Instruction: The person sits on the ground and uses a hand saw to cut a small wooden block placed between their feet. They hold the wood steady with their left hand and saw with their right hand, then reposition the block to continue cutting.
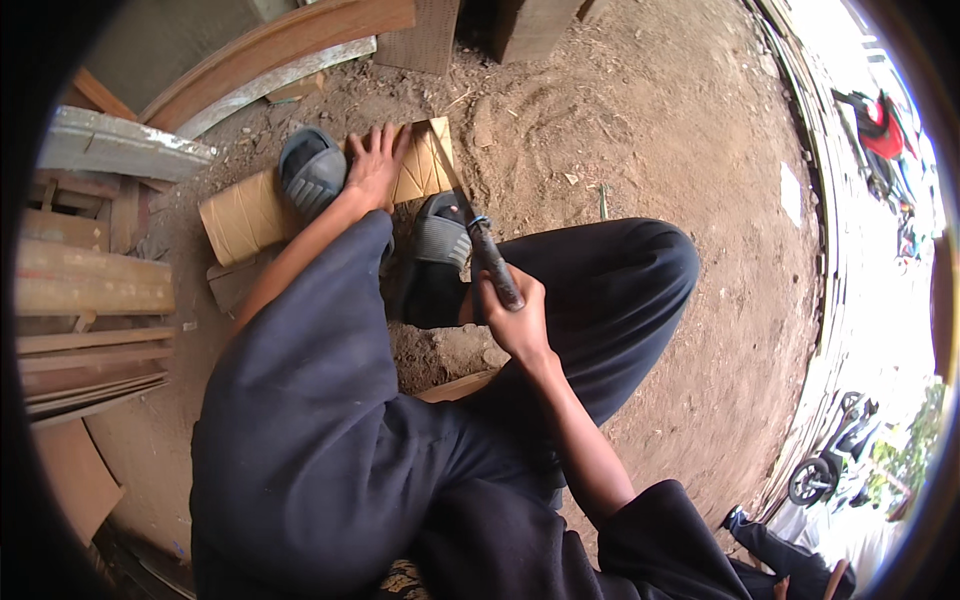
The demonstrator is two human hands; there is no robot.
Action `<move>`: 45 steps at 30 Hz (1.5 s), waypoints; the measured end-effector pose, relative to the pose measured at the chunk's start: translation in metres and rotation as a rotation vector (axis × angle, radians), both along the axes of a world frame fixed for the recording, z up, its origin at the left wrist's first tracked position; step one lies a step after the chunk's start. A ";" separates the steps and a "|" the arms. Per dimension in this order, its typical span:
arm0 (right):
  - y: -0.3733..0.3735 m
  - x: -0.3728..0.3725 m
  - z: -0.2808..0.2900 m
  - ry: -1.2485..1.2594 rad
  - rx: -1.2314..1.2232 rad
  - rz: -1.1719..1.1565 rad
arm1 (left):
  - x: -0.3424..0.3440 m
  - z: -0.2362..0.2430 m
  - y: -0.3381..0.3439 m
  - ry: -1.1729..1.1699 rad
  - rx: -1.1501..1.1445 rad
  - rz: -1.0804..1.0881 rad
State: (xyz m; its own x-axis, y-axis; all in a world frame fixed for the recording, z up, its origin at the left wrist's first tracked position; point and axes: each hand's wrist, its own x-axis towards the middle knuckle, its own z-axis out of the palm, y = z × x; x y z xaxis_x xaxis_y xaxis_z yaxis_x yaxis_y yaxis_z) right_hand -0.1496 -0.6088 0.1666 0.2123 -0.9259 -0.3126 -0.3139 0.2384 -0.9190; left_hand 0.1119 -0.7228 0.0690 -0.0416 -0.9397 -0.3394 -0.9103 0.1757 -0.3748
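Observation:
A pale wooden block (243,215) with pencilled crossing lines lies on the ground, raised on a smaller wood piece (228,287). My left hand (374,170) presses flat on its top, fingers spread. One sandalled foot (312,172) rests on the block, beside that hand; the other sandalled foot (440,235) is against its near side. In my right hand (518,315) is a straight-handled saw (497,268), its dark handle bound with a blue band. The narrow blade runs across the block near its right end. How deep it sits cannot be made out.
Stacked boards (95,285) stand at the left, with a curved plank (280,55) at the upper left. Upright timbers (535,28) are at the far side. Brown dirt ground (720,330) extends to the right. A motorcycle (825,470) and another person's leg (790,548) appear at the lower right.

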 end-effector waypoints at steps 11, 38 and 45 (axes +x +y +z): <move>0.004 0.005 -0.020 0.055 -0.136 0.085 | -0.002 -0.007 0.018 0.093 -0.052 0.147; 0.018 0.012 -0.027 0.036 -0.102 -0.001 | 0.003 -0.016 0.013 0.186 0.042 0.096; 0.020 0.013 -0.018 0.020 -0.116 -0.007 | 0.002 -0.019 0.013 0.128 0.023 0.074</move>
State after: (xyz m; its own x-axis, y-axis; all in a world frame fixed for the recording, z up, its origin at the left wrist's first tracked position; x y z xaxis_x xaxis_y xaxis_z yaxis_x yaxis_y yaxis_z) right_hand -0.1369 -0.5889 0.1484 0.1999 -0.9576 -0.2072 -0.3314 0.1329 -0.9341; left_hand 0.1142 -0.7095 0.0501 -0.0164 -0.9340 -0.3570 -0.9612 0.1131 -0.2517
